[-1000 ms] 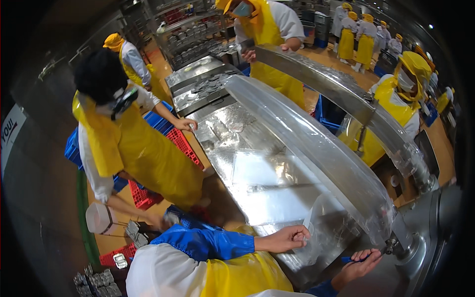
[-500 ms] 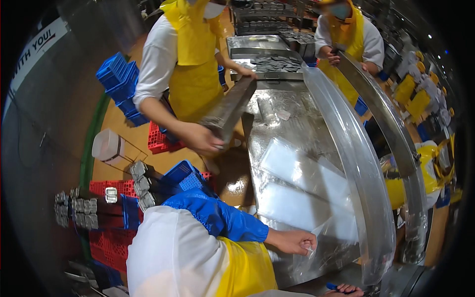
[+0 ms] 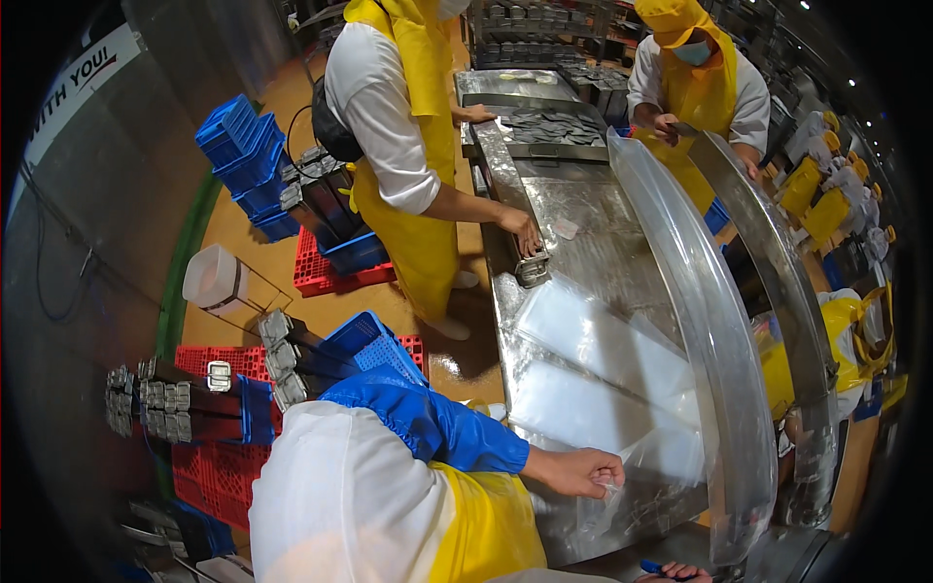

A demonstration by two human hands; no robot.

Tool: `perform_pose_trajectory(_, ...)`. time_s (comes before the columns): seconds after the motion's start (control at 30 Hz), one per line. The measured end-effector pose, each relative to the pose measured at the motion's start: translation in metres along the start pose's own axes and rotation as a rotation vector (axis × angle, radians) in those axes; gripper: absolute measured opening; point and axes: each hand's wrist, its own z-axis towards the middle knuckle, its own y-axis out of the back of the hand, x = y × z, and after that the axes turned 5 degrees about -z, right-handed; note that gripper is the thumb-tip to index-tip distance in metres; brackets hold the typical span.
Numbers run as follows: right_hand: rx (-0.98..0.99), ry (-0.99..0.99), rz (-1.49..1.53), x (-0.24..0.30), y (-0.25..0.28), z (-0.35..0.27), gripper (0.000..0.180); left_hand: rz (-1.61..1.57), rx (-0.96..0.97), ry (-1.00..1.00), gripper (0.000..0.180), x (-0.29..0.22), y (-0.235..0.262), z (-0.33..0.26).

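Observation:
My left hand (image 3: 578, 471), in a blue sleeve cover, rests on the near end of a steel table (image 3: 593, 223), its fingers pinched on a crumpled clear plastic sheet (image 3: 641, 486). More flat clear sheets (image 3: 603, 340) lie on the steel just beyond it. Only the fingertips of my right hand (image 3: 680, 571) show at the bottom edge, next to the base of a curved clear guard (image 3: 705, 301). Whether that hand holds anything is hidden.
A co-worker in a yellow apron (image 3: 418, 146) stands left of the table, one hand on a long metal tray (image 3: 510, 185). A second person (image 3: 695, 78) works at the far end. Blue crates (image 3: 243, 160), red crates (image 3: 335, 272), a white bucket (image 3: 214, 277) and stacked metal moulds (image 3: 175, 398) crowd the floor.
The view has swung left and down. The co-worker has laid the long metal tray on the table's edge. My left hand stays on the plastic, and my right hand has slipped almost out of view.

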Motion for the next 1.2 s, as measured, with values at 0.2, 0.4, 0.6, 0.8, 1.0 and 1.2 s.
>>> perform_pose_trajectory(0.2, -0.007, 0.008, -0.037, 0.006, -0.005, -0.005, 0.032, -0.013, 0.025, 0.056, 0.029, -0.003, -0.002, 0.0)
perform_pose_trajectory(0.4, 0.007, 0.039, -0.065, 0.002, -0.003, -0.003, 0.032, -0.029, 0.051, 0.061, 0.035, 0.004, -0.001, 0.002)
perform_pose_trajectory(0.6, 0.014, 0.052, -0.093, -0.001, -0.003, -0.001, 0.032, -0.057, 0.024, 0.034, 0.037, 0.011, 0.001, 0.003)
perform_pose_trajectory(0.8, 0.03, 0.03, -0.097, -0.001, 0.005, -0.001, 0.035, -0.072, 0.003, 0.046, 0.04, 0.012, -0.001, 0.006)
perform_pose_trajectory(1.0, 0.055, -0.025, 0.074, -0.037, 0.025, 0.026, 0.032, 0.035, -0.093, 0.035, 0.039, -0.001, 0.008, 0.01)
perform_pose_trajectory(1.2, 0.115, -0.05, 0.164, -0.045, 0.028, 0.025, 0.025, -0.122, -0.148, 0.024, 0.035, -0.009, 0.028, 0.032)
